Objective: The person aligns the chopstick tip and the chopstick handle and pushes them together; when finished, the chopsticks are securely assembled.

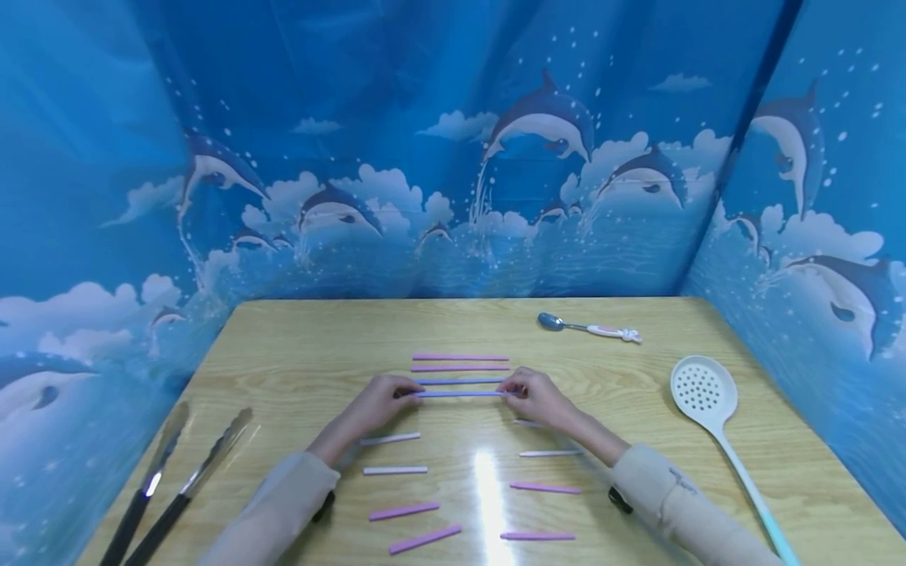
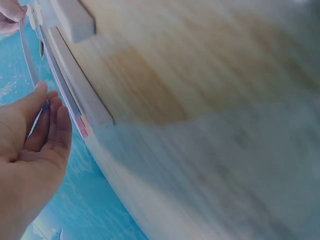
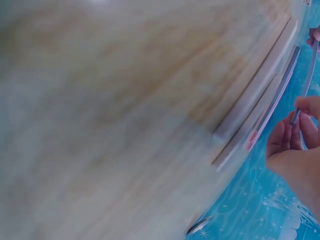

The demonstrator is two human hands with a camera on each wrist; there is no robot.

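My left hand (image 1: 385,398) pinches one end of a long, thin blue-violet strip (image 1: 458,394) between thumb and fingers. The other end is pinched by my right hand (image 1: 541,399), so the strip runs level between both hands. In the right wrist view, the held strip (image 3: 311,70) is raised off the tabletop and bows slightly. Just beyond it lies a second long blue strip (image 1: 460,381), parallel to it. Two long pink strips (image 1: 460,368) lie farther back, lined up the same way.
Short pale strips (image 1: 395,471) and short pink strips (image 1: 403,512) lie in two columns nearer me. Metal tongs (image 1: 187,487) with black handles rest at the left. A spoon (image 1: 587,327) lies at the back, a white skimmer (image 1: 704,393) at the right. Dolphin-print curtains (image 1: 439,259) border the table.
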